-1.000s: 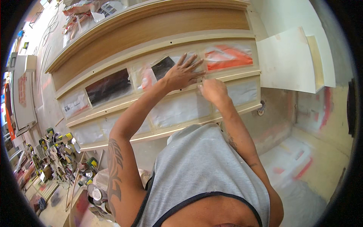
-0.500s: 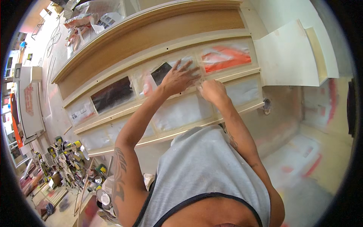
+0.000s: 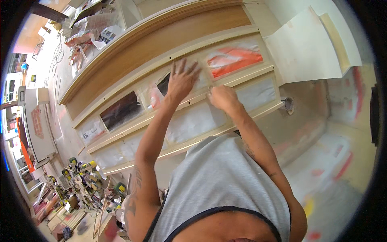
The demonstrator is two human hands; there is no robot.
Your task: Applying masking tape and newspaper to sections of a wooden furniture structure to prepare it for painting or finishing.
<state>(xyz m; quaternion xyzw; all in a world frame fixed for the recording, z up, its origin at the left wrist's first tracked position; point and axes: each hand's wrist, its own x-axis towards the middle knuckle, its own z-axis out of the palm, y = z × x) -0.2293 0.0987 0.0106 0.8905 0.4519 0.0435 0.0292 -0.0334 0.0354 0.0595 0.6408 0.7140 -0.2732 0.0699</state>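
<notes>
A long pale wooden frame (image 3: 177, 108) lies across in front of me, its openings covered with plastic sheeting. My left hand (image 3: 183, 82) is spread over a middle opening, fingers apart, above a covering with a black patch (image 3: 163, 85). Just right of it, my right hand (image 3: 224, 98) is closed at the rail below that opening. Its fingertips are pinched together, and whatever is between them is too small to make out. An orange and white plastic covering (image 3: 236, 61) fills the opening to the upper right. Farther left, a dark covering (image 3: 122, 110) fills another.
Beyond the frame runs a brown wood panel (image 3: 161, 48). White boards (image 3: 308, 46) stand at the right. Crumpled plastic bags (image 3: 84, 38) lie at the far left. Cans and bottles (image 3: 76, 181) crowd the lower left, near a white cabinet-like box (image 3: 40, 125).
My left hand has slid slightly left, its fingers still spread. The right hand stays closed near the same rail. The whole view has turned and shifted a little.
</notes>
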